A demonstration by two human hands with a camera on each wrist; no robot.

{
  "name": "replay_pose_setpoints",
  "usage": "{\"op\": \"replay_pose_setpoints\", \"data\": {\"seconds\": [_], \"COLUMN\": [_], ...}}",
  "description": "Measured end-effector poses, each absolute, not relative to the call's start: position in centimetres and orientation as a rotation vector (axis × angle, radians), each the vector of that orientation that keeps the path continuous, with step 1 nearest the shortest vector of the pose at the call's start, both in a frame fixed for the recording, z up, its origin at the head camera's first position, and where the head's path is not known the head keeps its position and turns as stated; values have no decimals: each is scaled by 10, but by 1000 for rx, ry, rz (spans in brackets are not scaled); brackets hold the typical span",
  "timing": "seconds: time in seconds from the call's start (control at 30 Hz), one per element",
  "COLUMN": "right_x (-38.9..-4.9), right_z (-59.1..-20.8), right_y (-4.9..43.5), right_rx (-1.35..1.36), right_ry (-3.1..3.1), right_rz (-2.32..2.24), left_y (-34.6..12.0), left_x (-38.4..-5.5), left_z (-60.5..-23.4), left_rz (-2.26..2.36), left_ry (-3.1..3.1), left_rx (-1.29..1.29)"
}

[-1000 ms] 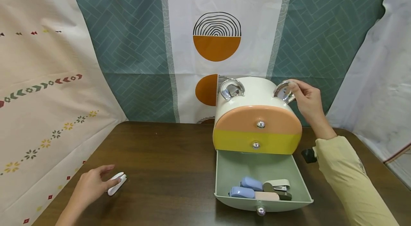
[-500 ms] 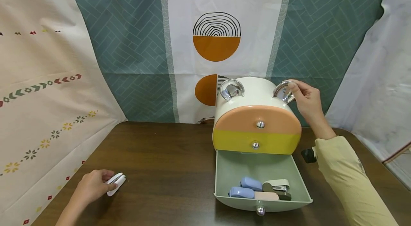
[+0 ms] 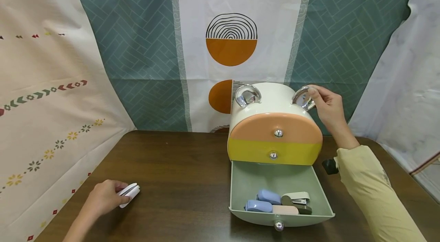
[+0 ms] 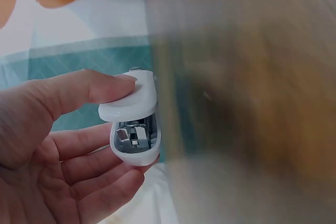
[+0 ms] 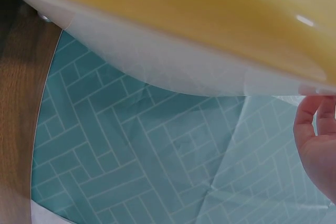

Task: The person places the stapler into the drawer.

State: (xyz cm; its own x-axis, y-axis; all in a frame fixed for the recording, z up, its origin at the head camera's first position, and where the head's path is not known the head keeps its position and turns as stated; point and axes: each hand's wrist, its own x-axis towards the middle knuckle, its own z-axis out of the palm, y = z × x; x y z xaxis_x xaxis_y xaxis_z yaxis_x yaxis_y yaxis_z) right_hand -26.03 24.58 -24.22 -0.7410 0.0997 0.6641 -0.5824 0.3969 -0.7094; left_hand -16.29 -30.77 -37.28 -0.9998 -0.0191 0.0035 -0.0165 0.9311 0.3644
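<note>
A small white stapler (image 4: 137, 109) is gripped in my left hand (image 3: 104, 197), the thumb on its top and the fingers around its underside. It is held at the left of the table. With my right hand (image 3: 328, 108) I pinch the right chrome handle (image 3: 303, 99) on top of a rounded drawer box (image 3: 273, 97), white with orange and yellow fronts. Its green bottom drawer (image 3: 268, 175) is pulled out. Inside lie two blue staplers (image 3: 259, 206), a pinkish piece (image 3: 285, 210) and a dark green and cream stapler (image 3: 300, 200).
A second chrome handle (image 3: 248, 95) stands on the box's left top. Silver knobs (image 3: 279, 133) mark each front. Patterned cloth (image 3: 144, 43) hangs behind the brown table (image 3: 178, 165), and more cloth borders both sides.
My left fingers have closed around the white stapler, which has moved slightly to the right with the hand. My right hand stays on the handle, and the drawer has not moved.
</note>
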Motion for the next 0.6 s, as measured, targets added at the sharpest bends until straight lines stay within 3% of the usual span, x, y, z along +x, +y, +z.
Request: {"op": "replay_pose_setpoints", "data": {"seconds": [0.27,0.6], "right_x": [-277,-274], "right_z": [-253,-252], "right_y": [257,255], "right_rx": [408,418], "right_ry": [-2027,-2032], "right_rz": [1376,1390], "left_y": [-277,-217], "left_x": [-162,-165], "left_z": [-357,-334], "left_rz": [-590,-697], "left_ry": [-2945,-2833], "left_rx": [-139,-322]}}
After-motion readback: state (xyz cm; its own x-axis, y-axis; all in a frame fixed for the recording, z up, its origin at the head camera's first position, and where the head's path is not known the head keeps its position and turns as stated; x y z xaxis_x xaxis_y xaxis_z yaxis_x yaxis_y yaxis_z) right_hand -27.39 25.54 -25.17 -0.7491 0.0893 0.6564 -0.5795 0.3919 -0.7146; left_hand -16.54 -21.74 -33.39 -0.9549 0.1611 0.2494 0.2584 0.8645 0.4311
